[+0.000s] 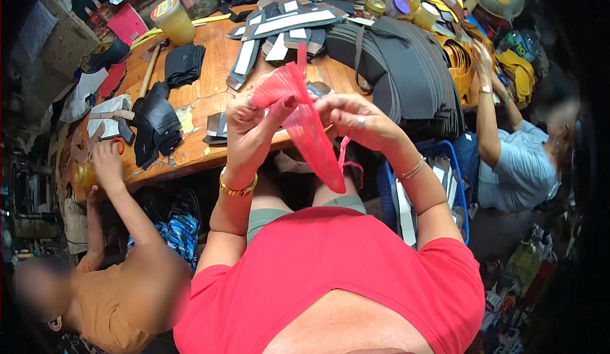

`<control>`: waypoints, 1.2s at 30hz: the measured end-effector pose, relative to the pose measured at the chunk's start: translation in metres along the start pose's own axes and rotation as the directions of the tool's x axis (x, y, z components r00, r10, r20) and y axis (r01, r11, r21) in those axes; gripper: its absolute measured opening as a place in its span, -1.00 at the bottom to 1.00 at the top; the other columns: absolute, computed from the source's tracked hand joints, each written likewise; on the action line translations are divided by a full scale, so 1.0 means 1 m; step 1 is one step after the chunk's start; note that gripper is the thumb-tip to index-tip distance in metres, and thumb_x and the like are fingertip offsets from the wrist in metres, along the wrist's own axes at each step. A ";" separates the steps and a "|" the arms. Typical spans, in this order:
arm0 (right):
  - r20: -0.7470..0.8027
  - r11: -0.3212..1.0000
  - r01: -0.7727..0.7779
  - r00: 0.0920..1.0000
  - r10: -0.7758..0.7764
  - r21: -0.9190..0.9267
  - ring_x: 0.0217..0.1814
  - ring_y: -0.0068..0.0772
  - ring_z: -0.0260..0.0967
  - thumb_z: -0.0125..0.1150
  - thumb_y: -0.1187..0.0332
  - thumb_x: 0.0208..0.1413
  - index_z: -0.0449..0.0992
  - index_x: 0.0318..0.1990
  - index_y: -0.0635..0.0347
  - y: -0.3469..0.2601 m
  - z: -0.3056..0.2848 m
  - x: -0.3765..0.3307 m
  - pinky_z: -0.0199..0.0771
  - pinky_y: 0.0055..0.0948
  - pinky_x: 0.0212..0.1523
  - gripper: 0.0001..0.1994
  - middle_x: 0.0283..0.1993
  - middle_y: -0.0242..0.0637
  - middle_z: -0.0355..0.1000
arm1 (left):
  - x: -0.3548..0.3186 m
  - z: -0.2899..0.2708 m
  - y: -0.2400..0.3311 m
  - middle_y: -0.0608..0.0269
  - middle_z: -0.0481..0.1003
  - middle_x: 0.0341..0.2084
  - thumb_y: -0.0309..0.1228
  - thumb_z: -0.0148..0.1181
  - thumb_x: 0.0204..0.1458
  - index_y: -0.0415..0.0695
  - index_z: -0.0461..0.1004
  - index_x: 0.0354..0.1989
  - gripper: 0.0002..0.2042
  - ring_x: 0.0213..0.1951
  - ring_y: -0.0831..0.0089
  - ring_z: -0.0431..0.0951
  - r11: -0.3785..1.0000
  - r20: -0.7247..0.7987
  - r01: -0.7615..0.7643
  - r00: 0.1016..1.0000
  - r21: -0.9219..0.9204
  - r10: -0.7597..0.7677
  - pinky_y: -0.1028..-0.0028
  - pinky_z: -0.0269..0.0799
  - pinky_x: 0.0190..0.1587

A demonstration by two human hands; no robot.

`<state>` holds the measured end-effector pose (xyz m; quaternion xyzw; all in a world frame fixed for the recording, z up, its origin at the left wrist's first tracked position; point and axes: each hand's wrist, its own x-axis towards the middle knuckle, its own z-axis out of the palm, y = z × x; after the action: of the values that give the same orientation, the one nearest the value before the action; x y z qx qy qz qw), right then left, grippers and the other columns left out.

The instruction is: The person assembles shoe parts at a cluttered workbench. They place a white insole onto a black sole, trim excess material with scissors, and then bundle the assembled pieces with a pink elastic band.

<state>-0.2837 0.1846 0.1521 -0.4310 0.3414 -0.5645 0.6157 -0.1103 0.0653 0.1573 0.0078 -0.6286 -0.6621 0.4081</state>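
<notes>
Above the front edge of the wooden table, a thin red plastic bag (311, 141) hangs crumpled between my two hands, its lower end dangling over my lap. My left hand (249, 128) has its fingers closed on the bag's upper left part, thumb pointing up. My right hand (361, 120) pinches it at the right side, near a narrow twisted red strip. What lies right between the right fingertips is partly hidden. Just beyond the bag lies a pile of dark flat pieces with white strips (293, 23). Close to my left wrist is a small dark piece (217, 128).
Fanned stacks of dark sheets (416, 68) cover the table's right side. To the left lie a hammer (150, 71), black pieces (184, 63) and a jar (173, 22). A blue basket (467, 217) stands by my right arm. Co-workers sit left (114, 297) and right (518, 166).
</notes>
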 end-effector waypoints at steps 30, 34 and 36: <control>0.031 -0.012 0.029 0.973 -0.228 -1.000 -0.15 -0.58 0.44 0.35 0.27 0.06 0.49 0.08 0.16 -0.059 -0.130 0.152 0.43 -0.55 -0.21 -0.57 -0.02 -0.25 0.50 | -0.018 -0.051 -0.054 0.33 0.54 -0.46 -0.42 0.16 0.19 -0.29 0.55 -0.16 -0.82 -0.39 0.55 0.56 0.942 -0.400 0.233 0.861 -0.243 -0.316 0.51 0.50 -0.27; 0.109 0.647 0.055 0.993 0.043 -0.760 -0.08 -0.56 0.47 0.26 0.40 0.16 0.49 0.05 0.36 -0.028 -0.040 0.099 0.48 -0.53 -0.01 -0.67 -0.13 -0.25 0.55 | -0.018 -0.044 -0.070 0.39 0.57 -0.37 -0.53 0.26 0.09 -0.26 0.58 -0.24 -0.90 -0.29 0.71 0.47 0.985 -0.350 0.161 0.921 -0.060 -0.172 0.62 0.40 -0.21; 0.088 0.677 0.027 0.995 0.056 -0.735 -0.12 -0.57 0.48 0.29 0.41 0.13 0.49 0.05 0.35 -0.023 -0.018 0.081 0.49 -0.54 -0.04 -0.65 -0.15 -0.25 0.55 | -0.019 -0.040 -0.069 0.38 0.58 -0.36 -0.55 0.26 0.09 -0.26 0.58 -0.24 -0.91 -0.31 0.70 0.49 0.991 -0.325 0.128 0.936 -0.044 -0.136 0.62 0.41 -0.21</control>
<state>-0.2992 0.1023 0.1714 -0.6679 0.5103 -0.3519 0.4119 -0.1127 0.0342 0.0815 0.1551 -0.5431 -0.6843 0.4613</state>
